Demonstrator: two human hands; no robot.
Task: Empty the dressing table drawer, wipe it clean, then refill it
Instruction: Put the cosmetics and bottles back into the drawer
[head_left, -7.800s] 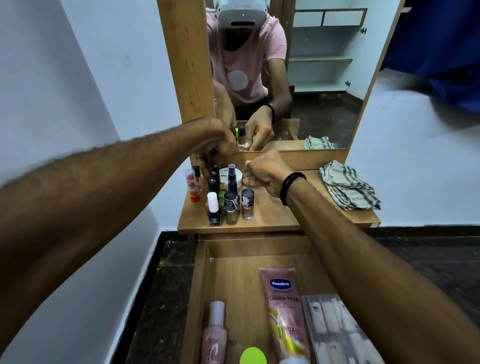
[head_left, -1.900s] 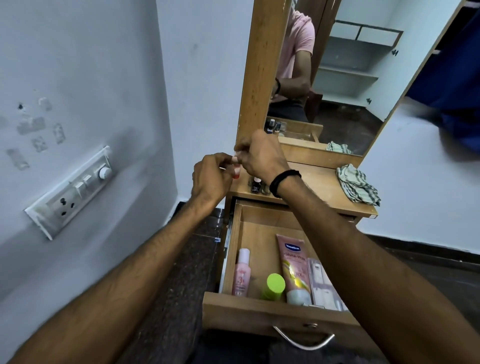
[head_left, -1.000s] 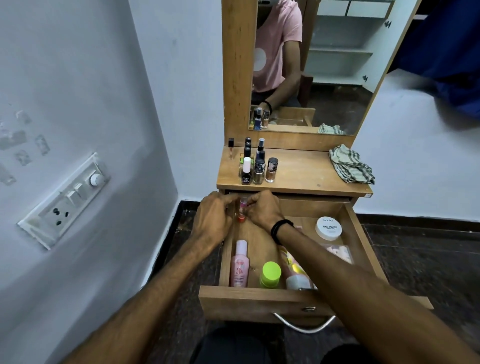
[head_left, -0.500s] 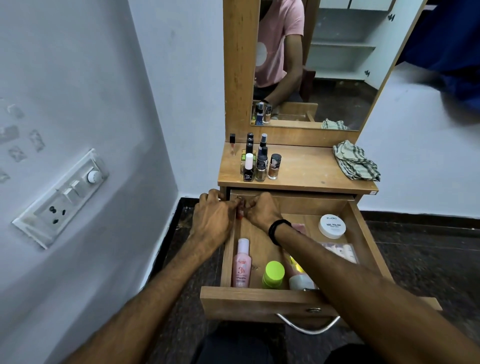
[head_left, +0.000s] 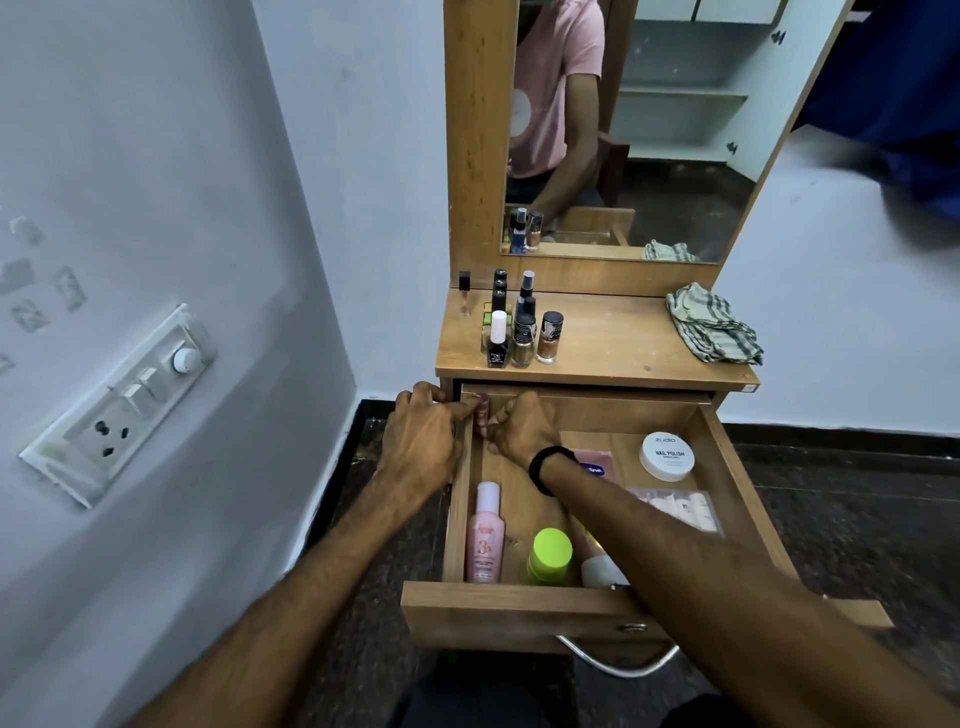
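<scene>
Currently a small pinkish bottle (head_left: 482, 413) is at the rear-left corner of the open wooden drawer (head_left: 519, 605), pinched between the curled fingers of the left hand (head_left: 421, 436) and the right hand (head_left: 522, 431). The step appears to be refilling. Next, set the bottle upright on the drawer floor and let go. Inside the drawer lie a smooth pink plastic bottle (head_left: 485, 535) at front-left and a round white jar (head_left: 667, 456) at rear-right. Above the drawer stand glossy nail-polish bottles (head_left: 522, 338) and a crumpled checked cloth (head_left: 714, 330).

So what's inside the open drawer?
Visible: pink bottle, green-capped container, nail polish tub, nail-tip box; tube mostly covered by right arm; left hand and right hand pinch a small bottle.
</scene>
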